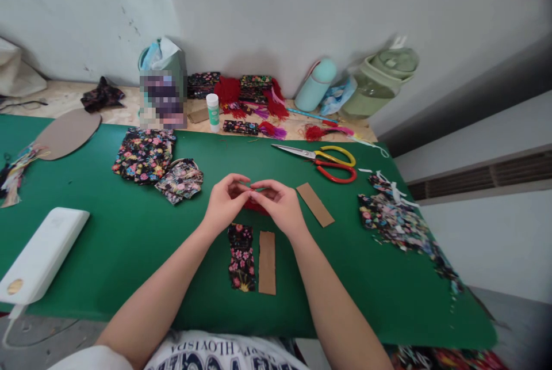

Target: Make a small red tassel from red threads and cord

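Observation:
My left hand (228,200) and my right hand (280,203) meet over the middle of the green mat (129,255). Both are closed, with thumbs and fingertips pinched together at one spot. Between and below them shows some red thread (255,206), mostly hidden by the fingers. Just nearer to me lie a strip of black floral cloth (241,258) and a brown cardboard strip (267,263), side by side. Another cardboard strip (315,204) lies at an angle beside my right hand. Scissors (321,158) with yellow and red handles rest beyond it.
Floral cloth pieces (146,154) lie left; cloth scraps (397,220) spread right. A glue stick (213,112), tasselled pieces (241,127), a teal bottle (316,85) and a green jug (377,82) line the back. A white power bank (47,252) and cardboard oval (71,134) sit left.

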Demonstrator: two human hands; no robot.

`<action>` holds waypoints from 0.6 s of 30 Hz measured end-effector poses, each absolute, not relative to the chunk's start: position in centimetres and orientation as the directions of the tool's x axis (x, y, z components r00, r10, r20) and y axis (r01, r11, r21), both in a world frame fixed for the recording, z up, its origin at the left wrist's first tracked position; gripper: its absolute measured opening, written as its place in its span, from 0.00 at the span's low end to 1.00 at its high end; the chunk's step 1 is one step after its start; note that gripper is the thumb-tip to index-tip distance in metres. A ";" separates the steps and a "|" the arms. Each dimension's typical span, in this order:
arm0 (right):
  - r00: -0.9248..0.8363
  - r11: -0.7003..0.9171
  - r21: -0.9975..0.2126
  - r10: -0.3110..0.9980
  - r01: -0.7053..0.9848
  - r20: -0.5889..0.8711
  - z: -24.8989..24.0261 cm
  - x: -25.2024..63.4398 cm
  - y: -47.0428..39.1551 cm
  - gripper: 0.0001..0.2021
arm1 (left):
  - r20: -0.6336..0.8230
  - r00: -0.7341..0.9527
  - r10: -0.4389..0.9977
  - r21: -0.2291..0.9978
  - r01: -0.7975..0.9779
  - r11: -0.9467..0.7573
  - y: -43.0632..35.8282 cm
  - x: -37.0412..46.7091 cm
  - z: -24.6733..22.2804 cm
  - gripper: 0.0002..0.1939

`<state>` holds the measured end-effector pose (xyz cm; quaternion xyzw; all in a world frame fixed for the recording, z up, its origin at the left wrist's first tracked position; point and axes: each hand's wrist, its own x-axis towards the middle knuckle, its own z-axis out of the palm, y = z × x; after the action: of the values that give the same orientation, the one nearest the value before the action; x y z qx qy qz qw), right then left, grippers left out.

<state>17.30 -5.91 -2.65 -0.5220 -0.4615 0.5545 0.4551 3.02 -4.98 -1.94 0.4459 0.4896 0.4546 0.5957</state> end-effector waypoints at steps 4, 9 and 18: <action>-0.028 -0.027 -0.997 0.999 0.078 -0.029 -2.3 17.1 -6.1 0.07 | -0.076 0.074 0.994 0.997 0.040 0.073 -5.2 3.0 -2.1 0.10; -0.014 0.018 -0.989 1.000 0.149 0.016 -2.3 17.1 -6.3 0.04 | 0.003 0.092 0.996 0.989 0.146 -0.016 -5.5 3.1 -2.0 0.11; -0.032 0.104 -0.909 0.995 0.404 0.099 -2.5 16.6 -6.4 0.05 | 0.087 0.123 0.989 0.960 0.253 -0.116 -5.8 3.2 -1.8 0.12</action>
<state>16.64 -6.44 -2.47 -0.5634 -0.6208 0.3616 0.4081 3.19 -5.79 -1.77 0.6130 0.5063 0.4270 0.4307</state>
